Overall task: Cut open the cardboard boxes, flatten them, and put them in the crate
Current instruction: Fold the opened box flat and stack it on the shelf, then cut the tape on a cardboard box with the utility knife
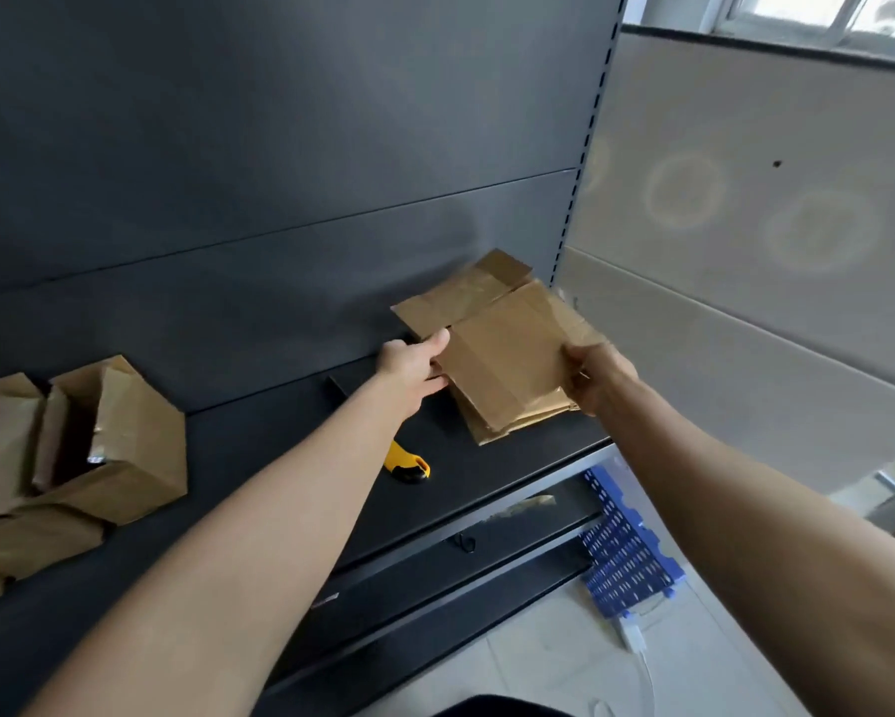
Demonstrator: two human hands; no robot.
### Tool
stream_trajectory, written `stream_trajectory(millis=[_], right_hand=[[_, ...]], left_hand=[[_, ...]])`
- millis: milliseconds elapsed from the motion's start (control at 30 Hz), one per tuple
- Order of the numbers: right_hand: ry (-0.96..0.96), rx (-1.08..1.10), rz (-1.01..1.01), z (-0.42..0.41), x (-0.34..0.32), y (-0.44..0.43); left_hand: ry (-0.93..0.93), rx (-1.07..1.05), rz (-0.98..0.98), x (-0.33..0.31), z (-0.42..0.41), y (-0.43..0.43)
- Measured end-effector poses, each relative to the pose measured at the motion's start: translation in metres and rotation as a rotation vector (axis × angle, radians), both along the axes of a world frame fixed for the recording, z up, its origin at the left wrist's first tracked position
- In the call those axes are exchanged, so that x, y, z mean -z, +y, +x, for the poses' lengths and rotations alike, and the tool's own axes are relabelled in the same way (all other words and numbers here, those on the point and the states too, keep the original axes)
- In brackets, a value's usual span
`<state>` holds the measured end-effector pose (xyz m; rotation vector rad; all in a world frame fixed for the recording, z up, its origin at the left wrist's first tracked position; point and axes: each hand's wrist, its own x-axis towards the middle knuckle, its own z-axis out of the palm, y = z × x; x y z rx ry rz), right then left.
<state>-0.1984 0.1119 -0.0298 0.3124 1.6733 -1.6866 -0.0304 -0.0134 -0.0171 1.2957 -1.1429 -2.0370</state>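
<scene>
Brown card, pressed flat and banded w/ glossy packing tape: a flattened box [502,354] is held just above the right end of a dark metal shelf [279,458], its loose flaps fanning toward the back-right corner. Left grip [409,364] pinches its left edge, thumb on top. Right grip [598,377] clamps the near right corner, fingers curled round the layers.

By the look of it, this one is cut and collapsed, w/ only the drop into the crate [626,551] left. That crate, blue perforated plastic, stands on the floor below the shelf's right end; its inside is mostly hidden, so contents can't be told.

More work waits. At the shelf's left end, open boxes [119,447] stand or slump w/ flaps up and tape shining, not yet flattened. Exact count is unclear, as they run off frame.

A yellow-and-black utility knife [409,465] lies near the shelf's front edge, partly hidden by the left forearm and touched by neither hand.

Card looks thin, matte and creased. Shelf and back panel [279,147] are smooth charcoal, w/ a pale tiled wall [745,251] at right.
</scene>
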Motion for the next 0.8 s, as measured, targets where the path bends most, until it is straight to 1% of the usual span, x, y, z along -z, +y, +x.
stream_trajectory(millis=[100, 167, 233, 267, 333, 367, 400, 467, 567, 667, 733, 800], right_hand=[[-0.042, -0.08, 0.099, -0.007, 0.017, -0.003], [-0.02, -0.202, 0.265, -0.011, 0.025, -0.004], [0.131, -0.275, 0.461, -0.015, 0.029, -0.008], [0.23, -0.272, 0.559, -0.018, 0.031, -0.01], [0.374, -0.187, 0.79, -0.016, 0.026, -0.016], [0.454, -0.158, 0.841, -0.013, 0.02, -0.02], [0.542, -0.178, 0.84, -0.008, 0.013, -0.028], [0.711, -0.29, 0.767, 0.005, 0.004, -0.048], [0.953, -0.473, 0.615, 0.044, -0.008, -0.084], [1.05, -0.705, 0.453, 0.096, -0.007, -0.117], [1.09, -0.888, 0.411, 0.129, 0.0, -0.135], [1.073, -1.062, 0.433, 0.158, 0.011, -0.147]], left_hand=[[-0.094, 0.23, -0.05, 0.008, -0.013, 0.006], [-0.131, 0.296, -0.072, 0.016, -0.016, 0.005], [-0.176, 0.294, -0.111, 0.022, -0.016, 0.001], [-0.186, 0.292, -0.126, 0.024, -0.014, -0.002], [-0.194, 0.296, -0.155, 0.029, -0.009, -0.007], [-0.203, 0.29, -0.18, 0.031, -0.005, -0.01], [-0.216, 0.274, -0.215, 0.032, -0.001, -0.013], [-0.253, 0.21, -0.315, 0.03, 0.009, -0.017], [-0.368, 0.074, -0.564, 0.022, 0.035, -0.025], [-0.497, -0.011, -0.749, 0.009, 0.081, -0.031], [-0.617, -0.072, -0.896, 0.003, 0.122, -0.037], [-0.765, -0.158, -1.075, 0.002, 0.163, -0.041]])
